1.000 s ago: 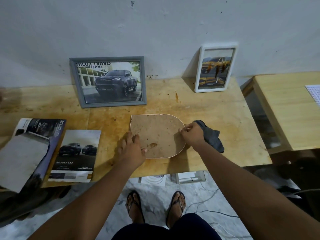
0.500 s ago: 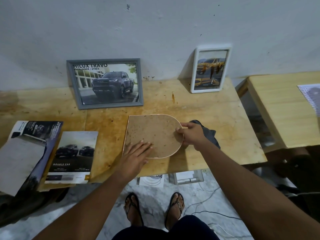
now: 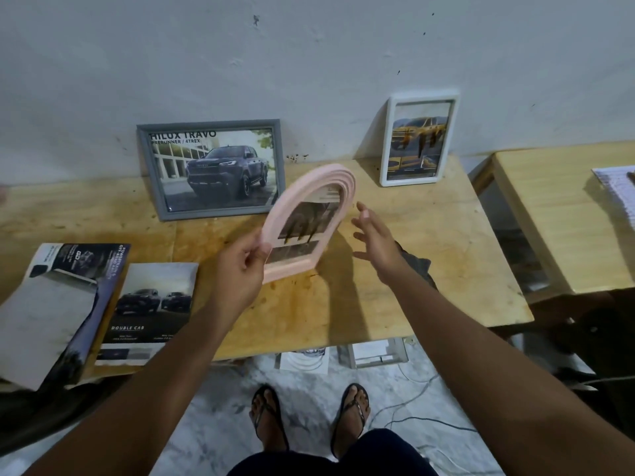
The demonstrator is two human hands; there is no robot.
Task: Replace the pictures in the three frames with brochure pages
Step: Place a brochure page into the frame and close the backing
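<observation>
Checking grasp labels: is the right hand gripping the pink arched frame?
No: the right hand is open, fingers straight, beside the pink arched frame, which only the left hand grips.

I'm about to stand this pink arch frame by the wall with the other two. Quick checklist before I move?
1. Grip on the pink arched frame: left hand pinches its left edge, frame upright, front toward the camera: ok.
2. Second-hand support: right hand is open beside the frame, not touching: not ok.
3. Seating: a brochure page shows in the opening; blurred, fit at the arch top: cannot tell.
4. Landing spot: bare table between the grey frame and white frame: ok.
5. Those two frames: both lean on the wall, holding car pages: ok.
</observation>
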